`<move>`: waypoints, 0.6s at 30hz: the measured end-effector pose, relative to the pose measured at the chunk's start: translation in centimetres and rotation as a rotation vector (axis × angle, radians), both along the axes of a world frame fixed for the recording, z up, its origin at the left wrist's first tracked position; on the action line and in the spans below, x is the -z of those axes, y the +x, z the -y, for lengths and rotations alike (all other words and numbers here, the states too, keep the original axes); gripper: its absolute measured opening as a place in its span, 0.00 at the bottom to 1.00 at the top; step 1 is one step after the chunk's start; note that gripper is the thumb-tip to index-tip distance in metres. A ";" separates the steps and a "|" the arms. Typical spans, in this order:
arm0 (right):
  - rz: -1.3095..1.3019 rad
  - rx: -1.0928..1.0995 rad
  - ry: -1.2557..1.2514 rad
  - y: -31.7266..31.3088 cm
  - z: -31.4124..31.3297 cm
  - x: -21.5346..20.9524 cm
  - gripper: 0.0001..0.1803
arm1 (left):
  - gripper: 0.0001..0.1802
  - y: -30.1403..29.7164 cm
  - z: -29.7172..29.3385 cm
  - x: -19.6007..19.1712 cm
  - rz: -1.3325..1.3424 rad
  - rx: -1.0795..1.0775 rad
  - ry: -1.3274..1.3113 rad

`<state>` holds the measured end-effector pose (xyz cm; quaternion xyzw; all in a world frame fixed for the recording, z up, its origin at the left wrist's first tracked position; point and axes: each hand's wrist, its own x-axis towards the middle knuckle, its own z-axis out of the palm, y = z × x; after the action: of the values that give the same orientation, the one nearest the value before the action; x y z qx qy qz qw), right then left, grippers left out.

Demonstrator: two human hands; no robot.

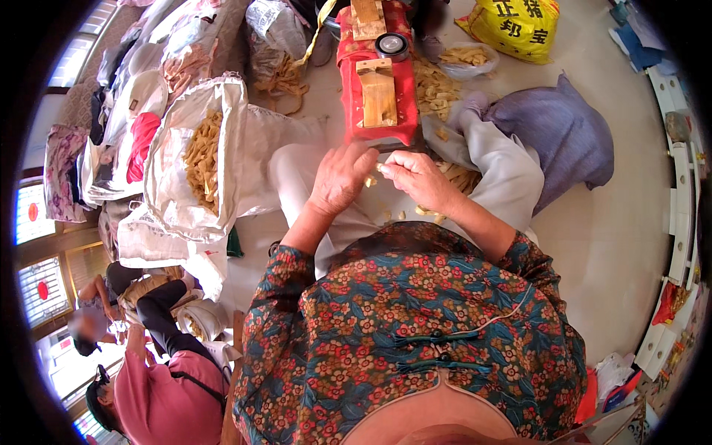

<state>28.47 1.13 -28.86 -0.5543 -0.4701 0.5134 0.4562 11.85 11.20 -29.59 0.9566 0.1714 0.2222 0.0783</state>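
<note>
In front of my lap, both hands are close together near the end of a red-covered bench. My right hand [420, 178] is closed, with a small pale yellow piece [380, 167] pinched at its fingertips. My left hand [340, 178] faces it, its fingers bent down around another pale yellow piece [370, 180]; the thumb is mostly hidden. Loose pale bits [430, 213] lie on my lap below the hands. On the red cloth [406, 96] just beyond stands a wooden block [379, 96] with a raised end.
A white woven sack [236, 148] at left holds many yellowish strips [202, 159]. More strips [436, 90] lie right of the bench, near a plastic bag [475, 65], a yellow bag [512, 26] and a grey-blue sack [556, 137]. A round dark-and-silver object [391, 46] sits on the bench. Two people [167, 393] work lower left.
</note>
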 end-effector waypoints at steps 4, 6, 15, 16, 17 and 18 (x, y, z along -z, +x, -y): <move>0.152 0.023 0.170 -1.4 -0.8 -0.7 0.11 | 0.14 -0.3 -3.2 2.7 0.043 -0.008 0.105; 0.127 0.059 0.143 -0.9 -1.3 -0.7 0.11 | 0.12 0.3 -3.4 2.3 0.090 -0.041 0.078; 0.127 0.314 0.126 4.0 -5.5 0.6 0.12 | 0.09 3.2 -4.5 0.4 0.433 -0.203 -1.394; 0.123 0.313 0.129 4.2 -5.7 0.7 0.12 | 0.10 3.6 -4.8 0.3 0.399 -0.237 -1.313; 0.116 0.311 0.130 4.3 -5.9 0.6 0.12 | 0.10 3.8 -5.1 0.3 0.364 -0.273 -1.231; 0.102 0.310 0.135 4.4 -6.3 0.8 0.12 | 0.11 4.0 -5.3 0.5 0.371 -0.274 -1.202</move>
<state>32.83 7.42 -29.64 -0.6134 -0.4351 0.3754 0.5418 15.88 16.51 -30.05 0.6609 0.3700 0.2573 0.6000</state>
